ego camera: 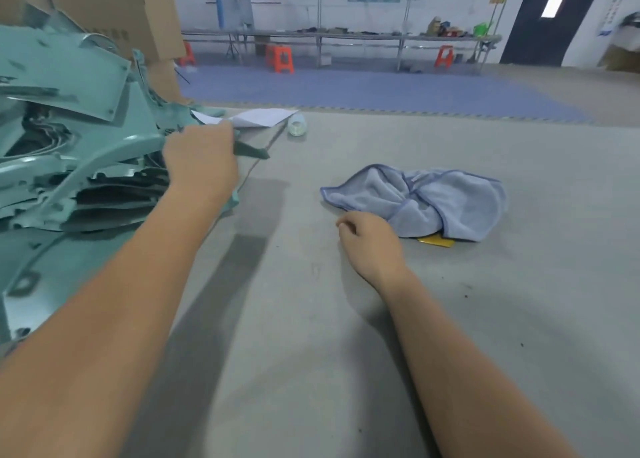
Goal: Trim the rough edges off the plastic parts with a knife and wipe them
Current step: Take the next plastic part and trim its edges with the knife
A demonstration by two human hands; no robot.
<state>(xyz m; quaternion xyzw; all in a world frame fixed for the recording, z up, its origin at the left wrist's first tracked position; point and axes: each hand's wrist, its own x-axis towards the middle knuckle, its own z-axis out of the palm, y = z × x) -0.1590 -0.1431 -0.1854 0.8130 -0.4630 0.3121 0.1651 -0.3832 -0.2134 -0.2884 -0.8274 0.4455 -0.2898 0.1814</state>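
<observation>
A pile of teal plastic parts (69,118) fills the left side of the grey table (346,319). My left hand (201,159) reaches into the pile's right edge and grips a teal part whose dark tip (251,149) sticks out to the right. My right hand (370,242) rests on the table with its fingers loosely curled, holding nothing, just left of a crumpled light-blue cloth (433,201). A yellow object (437,241), perhaps the knife, peeks from under the cloth's near edge.
A white paper sheet (256,116) and a small clear bottle (297,125) lie at the table's far edge. Cardboard boxes (131,14) rise behind the pile. Beyond are a blue floor mat, orange stools (280,59) and a long bench.
</observation>
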